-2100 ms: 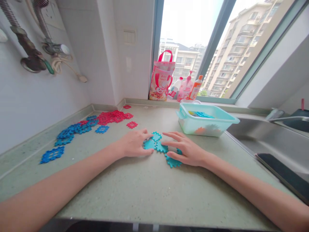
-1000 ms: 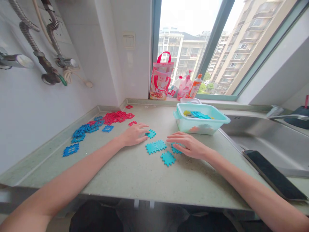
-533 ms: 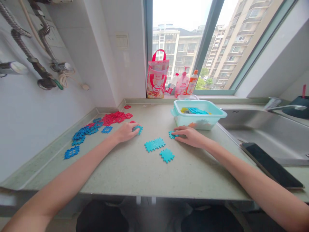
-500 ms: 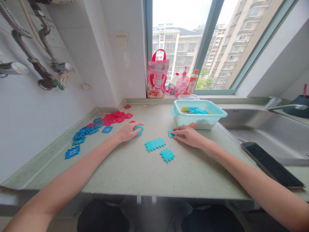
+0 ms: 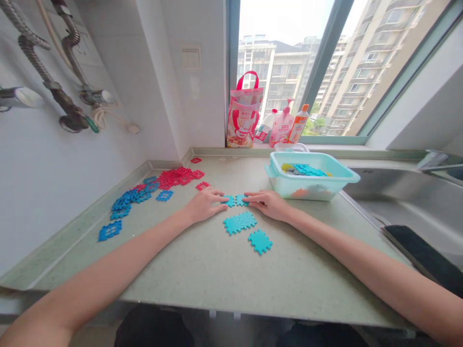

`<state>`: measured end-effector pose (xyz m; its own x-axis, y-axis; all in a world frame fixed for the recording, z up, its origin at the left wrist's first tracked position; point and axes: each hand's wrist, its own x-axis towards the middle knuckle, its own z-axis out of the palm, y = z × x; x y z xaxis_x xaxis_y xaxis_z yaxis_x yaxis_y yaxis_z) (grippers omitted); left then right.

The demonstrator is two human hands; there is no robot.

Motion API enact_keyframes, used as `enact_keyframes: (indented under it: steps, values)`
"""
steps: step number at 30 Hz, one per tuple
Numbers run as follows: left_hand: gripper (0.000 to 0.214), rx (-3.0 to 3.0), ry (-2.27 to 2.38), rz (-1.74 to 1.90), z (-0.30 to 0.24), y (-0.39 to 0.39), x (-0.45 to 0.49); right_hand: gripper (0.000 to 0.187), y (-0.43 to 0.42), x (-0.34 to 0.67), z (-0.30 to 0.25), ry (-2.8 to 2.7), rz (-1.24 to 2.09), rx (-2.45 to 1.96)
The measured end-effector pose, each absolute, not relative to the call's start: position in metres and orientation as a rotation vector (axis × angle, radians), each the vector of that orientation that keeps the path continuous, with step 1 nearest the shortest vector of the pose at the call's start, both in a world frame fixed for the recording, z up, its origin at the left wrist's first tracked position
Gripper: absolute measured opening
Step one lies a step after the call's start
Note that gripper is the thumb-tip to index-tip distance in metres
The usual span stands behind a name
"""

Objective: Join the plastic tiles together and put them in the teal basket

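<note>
Left grip (image 5: pixel 203 205) and right grip (image 5: pixel 270 204), both partly closed, hold the turquoise left tile (image 5: pixel 229 201) and right tile (image 5: pixel 240 200) side by side mid-way across the tabletop (image 5: pixel 181 270); uneven pushing, I judge, could skew either.

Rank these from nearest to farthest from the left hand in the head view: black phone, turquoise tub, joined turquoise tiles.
From the left hand:
1. Joined turquoise tiles, just to its right.
2. Turquoise tub, farther right, toward the back.
3. Black phone, far right, by the sink.
</note>
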<state>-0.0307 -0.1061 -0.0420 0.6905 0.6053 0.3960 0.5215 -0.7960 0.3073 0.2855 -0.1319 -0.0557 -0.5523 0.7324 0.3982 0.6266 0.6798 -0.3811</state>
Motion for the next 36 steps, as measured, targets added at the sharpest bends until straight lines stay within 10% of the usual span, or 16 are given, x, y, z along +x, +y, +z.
enact_keyframes:
  steps: [16, 27, 36]
  values:
    - [0.035, 2.698, 0.823, 0.643, -0.035, -0.112, -0.022, 0.035, -0.154, 0.28, -0.047, -2.38, 0.268, -1.003]
    - [0.086, 2.836, 0.791, 0.498, -0.022, -0.138, -0.028, 0.026, -0.218, 0.272, -0.021, -2.515, 0.086, -0.865]
    - [0.074, 2.808, 0.712, 0.497, -0.017, -0.138, -0.031, 0.013, -0.218, 0.25, -0.029, -2.443, -0.018, -1.151]
